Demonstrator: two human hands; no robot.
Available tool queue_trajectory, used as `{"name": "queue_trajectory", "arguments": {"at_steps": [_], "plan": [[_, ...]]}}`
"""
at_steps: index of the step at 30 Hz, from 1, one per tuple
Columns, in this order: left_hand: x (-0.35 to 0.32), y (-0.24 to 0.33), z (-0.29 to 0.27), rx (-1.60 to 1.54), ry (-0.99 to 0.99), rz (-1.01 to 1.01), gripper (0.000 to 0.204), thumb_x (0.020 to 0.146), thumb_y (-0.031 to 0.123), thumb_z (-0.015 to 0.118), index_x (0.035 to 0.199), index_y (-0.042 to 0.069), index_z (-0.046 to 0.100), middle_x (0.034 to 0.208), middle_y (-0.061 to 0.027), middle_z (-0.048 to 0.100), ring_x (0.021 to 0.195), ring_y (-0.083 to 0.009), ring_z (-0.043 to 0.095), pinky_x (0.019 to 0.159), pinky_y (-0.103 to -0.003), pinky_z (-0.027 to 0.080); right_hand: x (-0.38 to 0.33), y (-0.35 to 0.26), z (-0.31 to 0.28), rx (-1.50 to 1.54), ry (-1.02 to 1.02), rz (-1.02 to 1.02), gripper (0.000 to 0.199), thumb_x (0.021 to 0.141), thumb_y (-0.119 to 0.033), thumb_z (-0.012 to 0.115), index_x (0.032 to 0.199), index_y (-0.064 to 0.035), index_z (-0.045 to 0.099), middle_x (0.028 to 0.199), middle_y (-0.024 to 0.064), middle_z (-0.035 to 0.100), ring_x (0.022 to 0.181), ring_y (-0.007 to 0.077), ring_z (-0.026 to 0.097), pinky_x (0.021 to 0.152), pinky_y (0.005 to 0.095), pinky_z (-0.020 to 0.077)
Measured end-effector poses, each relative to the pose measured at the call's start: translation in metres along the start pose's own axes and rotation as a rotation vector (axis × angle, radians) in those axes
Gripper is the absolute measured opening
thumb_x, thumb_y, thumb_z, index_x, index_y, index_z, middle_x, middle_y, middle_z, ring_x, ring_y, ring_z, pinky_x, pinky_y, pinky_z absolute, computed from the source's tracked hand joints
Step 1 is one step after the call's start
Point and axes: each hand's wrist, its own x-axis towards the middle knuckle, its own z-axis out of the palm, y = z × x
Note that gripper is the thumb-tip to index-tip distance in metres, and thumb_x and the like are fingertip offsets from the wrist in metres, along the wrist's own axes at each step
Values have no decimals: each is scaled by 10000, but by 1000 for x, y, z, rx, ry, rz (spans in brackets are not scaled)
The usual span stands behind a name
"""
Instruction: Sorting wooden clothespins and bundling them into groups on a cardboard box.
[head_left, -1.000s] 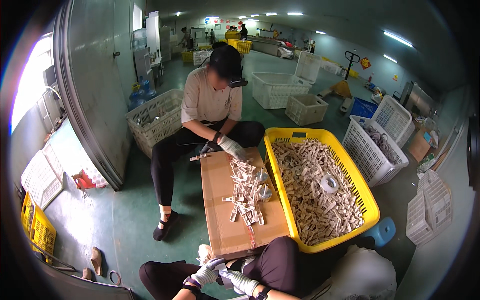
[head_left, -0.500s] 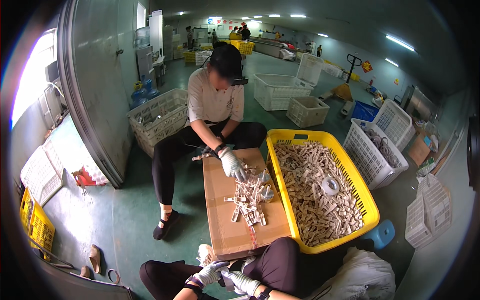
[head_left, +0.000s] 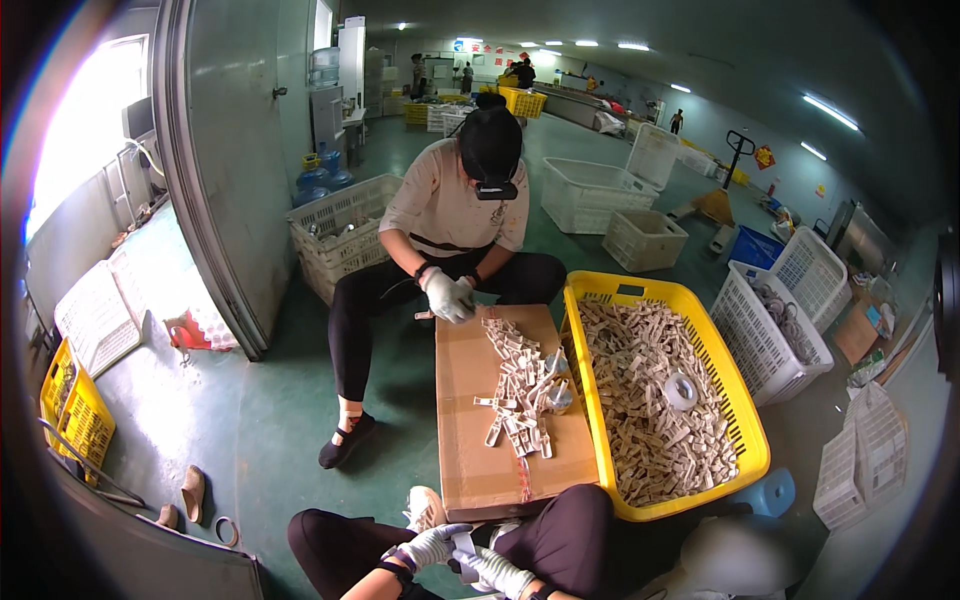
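Observation:
Low in view, my gloved left hand (head_left: 430, 546) and gloved right hand (head_left: 498, 572) meet above my lap. Both are closed about a flat grey strip (head_left: 464, 549); its exact kind I cannot make out. In front of my knees is a brown cardboard box (head_left: 465, 445), its top bearing a loose heap of small beige clip-shaped pieces (head_left: 518, 390). Two small clear round containers (head_left: 560, 398) sit at the heap's right side. Across the box, a seated co-worker in a dark cap holds both gloved hands (head_left: 449, 295) together over its far left corner.
Against the box's right side stands a yellow crate (head_left: 757, 440) full of similar beige pieces, with a white roll (head_left: 681, 391) on top. A blue stool (head_left: 772, 493) is beside it. White crates (head_left: 645, 240) stand farther back; slippers (head_left: 193, 492) lie on the floor at left.
The co-worker's gloved hand has drawn back from the heap to join the other, and their head has bent lower. The scene has shifted slightly rightward. My hands stay together around the grey strip.

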Motion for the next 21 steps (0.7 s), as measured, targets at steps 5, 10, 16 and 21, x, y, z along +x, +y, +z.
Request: {"name": "queue_trajectory", "arguments": {"at_steps": [5,10,16,21], "plan": [[-7,0,4,163,-50,104,250,942,47,520,1190,43,546,1108,-52,602,1061,-179,551,1000,-328,413,-44,-46,19,-312,-101,114,368,894,-225,677,1213,-70,581,941,13,652,568,66,492,478,181,372],[-30,3,55,306,-88,170,297,937,45,522,1234,33,521,1216,-65,583,1139,-192,531,1089,-352,365,-15,-5,-10,-8,-94,175,399,903,-232,664,1252,-66,564,902,16,659,579,88,496,501,193,363],[-56,3,119,891,199,319,397,895,32,591,1285,29,515,1070,-80,626,1033,-219,576,975,-387,437,-3,2,-5,73,-141,34,349,910,-272,653,1193,-70,627,1052,14,667,915,139,621,825,266,462],[-48,3,100,1499,212,513,511,844,-110,554,1315,86,513,1045,-47,595,970,-120,564,927,-285,461,-24,-37,16,97,-54,32,363,890,-315,675,1157,-70,644,1016,15,671,905,137,626,833,277,464]]}}
